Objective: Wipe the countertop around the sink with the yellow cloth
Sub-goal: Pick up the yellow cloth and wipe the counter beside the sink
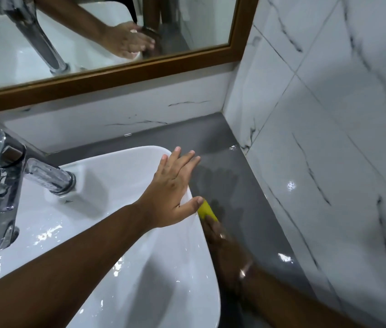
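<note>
Resting flat-fingered on the sink (125,233) rim, left hand (172,191); right hand (220,235) fingers grasping yellow cloth (207,210) on narrow countertop (230,176).

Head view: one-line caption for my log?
Left hand braces on sink rim; right hand presses yellow cloth onto grey countertop.

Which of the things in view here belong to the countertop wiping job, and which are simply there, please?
Part of the job:
- yellow cloth, under the right hand
- grey countertop beside the basin
- sink, the thing being wiped around
- left hand, resting flat on the sink's rim

Just there:
- chrome tap
- wood-framed mirror
- marble-look wall tiles
</note>
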